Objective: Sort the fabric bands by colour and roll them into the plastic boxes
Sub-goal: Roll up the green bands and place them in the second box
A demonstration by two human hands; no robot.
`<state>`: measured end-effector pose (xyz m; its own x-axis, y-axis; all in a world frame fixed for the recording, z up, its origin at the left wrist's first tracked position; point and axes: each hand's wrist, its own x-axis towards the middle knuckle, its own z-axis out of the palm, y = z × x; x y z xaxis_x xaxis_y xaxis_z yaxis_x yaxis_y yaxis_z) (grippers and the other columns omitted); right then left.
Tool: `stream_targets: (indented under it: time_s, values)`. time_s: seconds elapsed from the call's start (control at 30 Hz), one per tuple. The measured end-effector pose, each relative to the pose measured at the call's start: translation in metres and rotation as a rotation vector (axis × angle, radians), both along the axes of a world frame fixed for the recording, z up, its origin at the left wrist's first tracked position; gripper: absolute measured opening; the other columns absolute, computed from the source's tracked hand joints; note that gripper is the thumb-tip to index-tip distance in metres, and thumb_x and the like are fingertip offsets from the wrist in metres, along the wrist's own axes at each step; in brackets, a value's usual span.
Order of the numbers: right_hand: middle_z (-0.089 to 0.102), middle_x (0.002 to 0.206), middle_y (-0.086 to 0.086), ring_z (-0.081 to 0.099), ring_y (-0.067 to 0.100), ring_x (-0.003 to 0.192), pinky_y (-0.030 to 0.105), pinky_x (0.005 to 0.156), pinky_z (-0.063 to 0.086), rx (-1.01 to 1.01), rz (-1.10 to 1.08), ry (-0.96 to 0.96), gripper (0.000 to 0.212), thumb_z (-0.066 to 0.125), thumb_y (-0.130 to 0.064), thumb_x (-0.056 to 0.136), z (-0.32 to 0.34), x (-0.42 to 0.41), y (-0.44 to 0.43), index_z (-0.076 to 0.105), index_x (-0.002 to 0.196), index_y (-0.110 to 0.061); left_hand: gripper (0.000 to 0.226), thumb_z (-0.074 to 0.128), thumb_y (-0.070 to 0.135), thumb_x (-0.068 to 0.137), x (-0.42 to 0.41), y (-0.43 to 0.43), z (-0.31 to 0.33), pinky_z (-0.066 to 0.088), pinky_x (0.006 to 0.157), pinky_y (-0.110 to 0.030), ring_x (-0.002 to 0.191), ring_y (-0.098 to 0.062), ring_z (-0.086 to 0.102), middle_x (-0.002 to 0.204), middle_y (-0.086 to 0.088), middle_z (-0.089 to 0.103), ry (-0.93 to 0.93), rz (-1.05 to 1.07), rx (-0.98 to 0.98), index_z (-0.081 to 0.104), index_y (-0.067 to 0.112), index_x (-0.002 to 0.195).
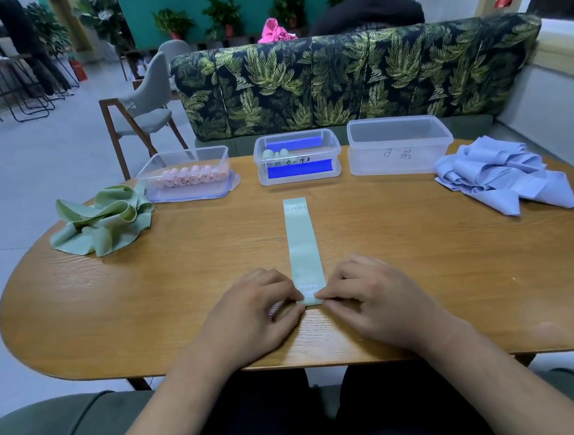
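A pale green band [302, 247] lies flat along the middle of the table [147, 297], with "30" printed at its far end. The left hand [251, 309] and right hand [371, 296] both pinch its near end with curled fingertips. The handwriting on the middle box [262, 173] and the right box [424, 153] is unreadable.

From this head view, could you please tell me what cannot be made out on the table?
- Near end of the green band: covered by the fingertips of the left hand and right hand, head view.
- Writing on the middle box and right box: too small to read.
- Number of pink rolls in the left box: blurred through its wall.
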<state>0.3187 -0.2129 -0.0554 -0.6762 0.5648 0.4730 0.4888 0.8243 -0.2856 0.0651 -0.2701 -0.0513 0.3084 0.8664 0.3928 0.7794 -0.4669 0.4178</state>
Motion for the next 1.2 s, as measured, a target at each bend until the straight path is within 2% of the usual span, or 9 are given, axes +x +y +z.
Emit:
stream_targets:
  time_s: [0.1, 0.23, 0.4, 0.6, 0.83, 0.97, 1.1, 1.2]
  values:
    - [0.066, 0.095, -0.019, 0.057, 0.008, 0.093, 0.033, 0.083, 0.049, -0.025, -0.021, 0.024, 0.010, 0.068, -0.036, 0.099, 0.002, 0.001, -0.001, 0.074, 0.106, -0.031, 0.017, 0.066, 0.042, 0.101, 0.000, 0.001, -0.001, 0.053, 0.086, -0.035, 0.099, -0.006, 0.061, 0.101, 0.019, 0.067, -0.001, 0.017, -0.003, 0.079, 0.031, 0.104]
    - [0.064, 0.096, -0.019, 0.052, 0.009, 0.093, 0.024, 0.082, 0.041, -0.002, -0.022, 0.002, 0.009, 0.066, -0.034, 0.101, 0.002, 0.000, 0.001, 0.073, 0.098, -0.029, 0.017, 0.066, 0.039, 0.103, 0.001, 0.001, -0.001, 0.052, 0.086, -0.033, 0.100, -0.006, 0.059, 0.099, 0.018, 0.064, 0.012, 0.052, 0.010, 0.081, 0.033, 0.108]
    - [0.063, 0.099, -0.020, 0.054, 0.008, 0.097, 0.031, 0.085, 0.047, 0.020, -0.078, 0.005, 0.013, 0.066, -0.040, 0.101, -0.002, 0.000, 0.002, 0.077, 0.101, -0.032, 0.025, 0.059, 0.046, 0.105, 0.003, 0.001, -0.002, 0.054, 0.084, -0.034, 0.102, -0.007, 0.057, 0.101, 0.019, 0.061, 0.052, 0.106, 0.018, 0.080, 0.036, 0.111]
    - [0.061, 0.097, -0.021, 0.052, 0.006, 0.095, 0.030, 0.081, 0.043, 0.038, -0.137, -0.044, 0.021, 0.060, -0.046, 0.103, -0.001, -0.001, 0.003, 0.079, 0.106, -0.038, 0.032, 0.049, 0.051, 0.107, 0.005, 0.002, -0.003, 0.054, 0.086, -0.034, 0.110, -0.007, 0.054, 0.113, 0.018, 0.060, 0.104, 0.148, 0.024, 0.076, 0.041, 0.120]
    - [0.061, 0.103, -0.019, 0.053, 0.011, 0.098, 0.037, 0.082, 0.046, 0.085, -0.180, -0.117, 0.032, 0.049, -0.054, 0.105, 0.000, -0.003, 0.003, 0.076, 0.109, -0.039, 0.037, 0.043, 0.046, 0.108, 0.006, 0.003, -0.002, 0.049, 0.086, -0.028, 0.106, -0.012, 0.056, 0.115, 0.014, 0.064, 0.227, 0.153, 0.070, 0.074, 0.035, 0.124]
    - [0.065, 0.105, -0.014, 0.057, 0.017, 0.094, 0.038, 0.078, 0.046, 0.189, -0.185, -0.152, 0.035, 0.047, -0.049, 0.107, 0.003, -0.006, 0.002, 0.077, 0.102, -0.033, 0.039, 0.042, 0.045, 0.108, 0.007, 0.004, -0.004, 0.053, 0.082, -0.033, 0.100, -0.016, 0.058, 0.113, 0.011, 0.068, 0.273, 0.156, 0.121, 0.075, 0.032, 0.123]
    - [0.066, 0.114, -0.011, 0.060, 0.019, 0.098, 0.039, 0.080, 0.050, 0.202, -0.073, -0.120, 0.021, 0.059, -0.033, 0.104, -0.001, -0.010, 0.007, 0.074, 0.119, -0.029, 0.037, 0.043, 0.044, 0.108, 0.004, 0.006, -0.005, 0.054, 0.081, -0.036, 0.098, -0.016, 0.056, 0.112, 0.010, 0.068, 0.297, 0.139, 0.124, 0.074, 0.032, 0.123]
    - [0.067, 0.107, -0.013, 0.059, 0.018, 0.097, 0.039, 0.083, 0.050, 0.181, -0.013, -0.095, 0.018, 0.066, -0.025, 0.099, -0.005, -0.013, 0.010, 0.074, 0.114, -0.030, 0.037, 0.041, 0.045, 0.108, 0.003, 0.008, -0.003, 0.054, 0.081, -0.036, 0.096, -0.016, 0.056, 0.110, 0.011, 0.068, 0.343, 0.111, 0.123, 0.074, 0.033, 0.121]
